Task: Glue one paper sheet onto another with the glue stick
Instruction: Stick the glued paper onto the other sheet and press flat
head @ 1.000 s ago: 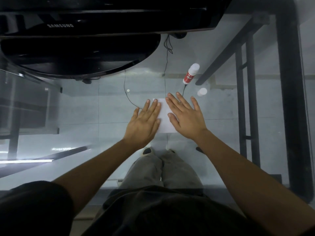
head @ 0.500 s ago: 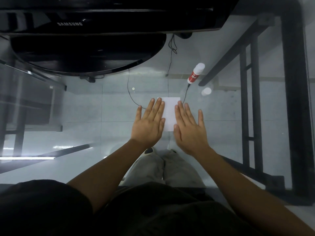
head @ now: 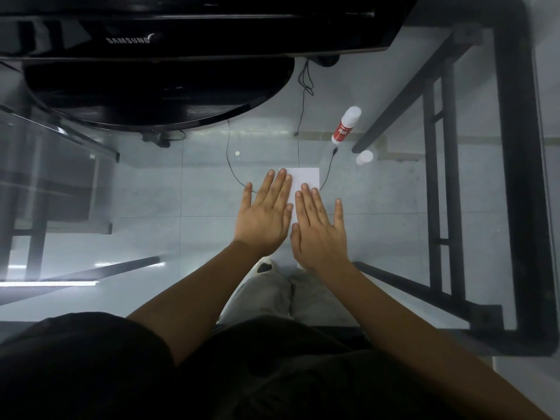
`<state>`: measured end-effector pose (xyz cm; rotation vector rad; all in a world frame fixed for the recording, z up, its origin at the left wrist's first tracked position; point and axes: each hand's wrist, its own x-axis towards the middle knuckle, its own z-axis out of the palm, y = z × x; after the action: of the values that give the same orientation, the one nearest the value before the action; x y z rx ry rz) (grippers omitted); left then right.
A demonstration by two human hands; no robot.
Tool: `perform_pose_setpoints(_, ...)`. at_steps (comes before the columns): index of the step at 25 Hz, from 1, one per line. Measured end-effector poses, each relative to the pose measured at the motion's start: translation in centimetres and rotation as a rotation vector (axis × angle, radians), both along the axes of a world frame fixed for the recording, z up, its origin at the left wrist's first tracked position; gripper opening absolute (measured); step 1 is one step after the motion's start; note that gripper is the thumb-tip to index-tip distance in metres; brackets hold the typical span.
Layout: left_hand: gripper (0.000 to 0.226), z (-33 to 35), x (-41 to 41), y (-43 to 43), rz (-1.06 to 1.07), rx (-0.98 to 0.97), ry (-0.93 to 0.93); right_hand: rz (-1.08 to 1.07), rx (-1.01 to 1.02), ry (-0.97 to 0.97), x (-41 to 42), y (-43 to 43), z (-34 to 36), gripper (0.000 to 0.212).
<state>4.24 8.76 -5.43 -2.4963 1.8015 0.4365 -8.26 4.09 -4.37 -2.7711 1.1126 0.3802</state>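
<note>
A small white paper sheet (head: 305, 178) lies flat on the glass table, its near half hidden under my hands. My left hand (head: 265, 216) rests flat with fingers spread over the sheet's left side. My right hand (head: 318, 230) lies flat over its right side and near edge. Both palms face down and hold nothing. A red and white glue stick (head: 345, 125) lies on the glass beyond the sheet to the right. Its white cap (head: 364, 157) lies apart from it, closer to the sheet. Whether one or two sheets lie there I cannot tell.
A black Samsung monitor (head: 181, 31) with a round base (head: 157, 95) fills the far left of the table. Thin black cables (head: 303, 95) run near the sheet. The black table frame (head: 515, 177) shows through the glass on the right, my legs below.
Both hands have slid toward me along the sheet, uncovering its far end. The right hand moved from angled across the paper to straight and nearer.
</note>
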Motion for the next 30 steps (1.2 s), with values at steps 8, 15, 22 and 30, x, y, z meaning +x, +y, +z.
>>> perform_pose_setpoints(8,0.060,-0.4,0.2,0.1,-0.001,0.004,-0.022,0.042,-0.040,0.003,-1.4,-0.9,-0.2,0.059)
perform_pose_setpoints(15,0.060,-0.5,0.1,0.2,0.001,-0.021,-0.020,0.059,-0.024,-0.007,-1.0,-0.5,0.2,0.058)
perform_pose_setpoints(22,0.059,-0.6,0.1,0.2,0.001,-0.030,-0.020,0.028,-0.027,-0.020,-1.5,-1.8,0.2,0.057)
perform_pose_setpoints(30,0.057,-0.5,0.1,0.3,0.009,-0.047,-0.011,-0.001,-0.039,-0.020,-0.6,-3.3,-0.4,0.056)
